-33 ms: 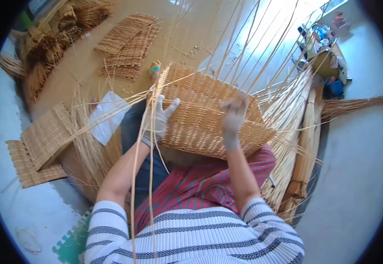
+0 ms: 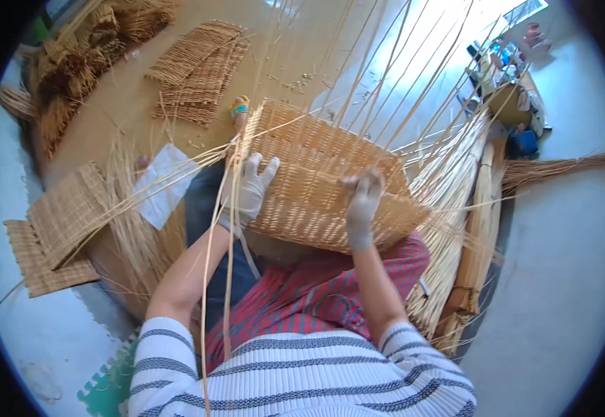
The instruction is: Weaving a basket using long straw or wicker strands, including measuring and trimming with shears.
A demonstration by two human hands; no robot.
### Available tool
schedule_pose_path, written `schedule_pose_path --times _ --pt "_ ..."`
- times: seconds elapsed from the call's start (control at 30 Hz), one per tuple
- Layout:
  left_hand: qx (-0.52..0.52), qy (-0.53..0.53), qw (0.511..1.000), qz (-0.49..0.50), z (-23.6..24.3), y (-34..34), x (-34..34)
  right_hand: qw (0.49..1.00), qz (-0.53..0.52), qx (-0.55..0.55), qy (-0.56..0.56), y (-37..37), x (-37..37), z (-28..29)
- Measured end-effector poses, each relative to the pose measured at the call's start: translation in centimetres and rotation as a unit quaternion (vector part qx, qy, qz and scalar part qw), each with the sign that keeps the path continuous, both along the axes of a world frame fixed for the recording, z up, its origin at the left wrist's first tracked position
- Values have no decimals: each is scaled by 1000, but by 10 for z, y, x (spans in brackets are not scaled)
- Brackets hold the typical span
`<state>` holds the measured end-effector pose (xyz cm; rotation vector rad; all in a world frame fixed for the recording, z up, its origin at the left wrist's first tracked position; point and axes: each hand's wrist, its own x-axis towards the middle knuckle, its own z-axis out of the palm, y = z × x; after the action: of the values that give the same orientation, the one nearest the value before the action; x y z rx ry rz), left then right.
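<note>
Head view looks down on a person sitting on the floor with a half-woven wicker basket [image 2: 323, 187] resting on the lap. The basket lies tipped on its side, its long axis running from the far left, by the person's foot, to the near right, above the red striped cloth [image 2: 316, 292] on the knees. Its flat woven wall faces up, and many loose willow stakes [image 2: 399, 76] shoot from its far edge toward the far right.

The left hand [image 2: 249, 189], in a pale work glove, lies spread flat against the basket's left end, fingers open and touching the weave; a few long rods [image 2: 215, 278] cross beside it and run down toward the near edge. The right hand [image 2: 363, 201], also gloved, is curled over the basket's near right part, fingers bent onto the weave; whether it pinches a strand I cannot tell. The two hands are well apart.

Left of the left forearm a white sheet of paper [image 2: 163, 182], roughly rectangular, lies on the floor. Two woven mats [image 2: 62, 215] lie overlapping at the near left, and about two more flat panels [image 2: 201, 69] lie at the far left. A bundle of rods [image 2: 476, 229] lies along the right side.
</note>
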<state>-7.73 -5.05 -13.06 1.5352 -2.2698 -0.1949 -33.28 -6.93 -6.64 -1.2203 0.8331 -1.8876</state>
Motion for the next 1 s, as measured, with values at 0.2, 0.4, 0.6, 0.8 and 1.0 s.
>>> schedule_pose_path --times 0.2,0.4,0.6,0.8,1.0 --pt "25 9 999 -46 32 14 -83 792 -288 -41 536 -31 -30 3" --pt "-50 -47 996 -59 29 10 -98 967 -199 148 56 41 -87 -9" --pt "-32 24 993 -109 36 33 -184 833 -267 67 479 25 -129 -1" --pt "12 -109 986 -127 47 26 -196 965 -229 128 -12 61 -176 -8" --pt "-6 37 982 -186 42 45 -274 930 -298 97 193 81 -214 -14"
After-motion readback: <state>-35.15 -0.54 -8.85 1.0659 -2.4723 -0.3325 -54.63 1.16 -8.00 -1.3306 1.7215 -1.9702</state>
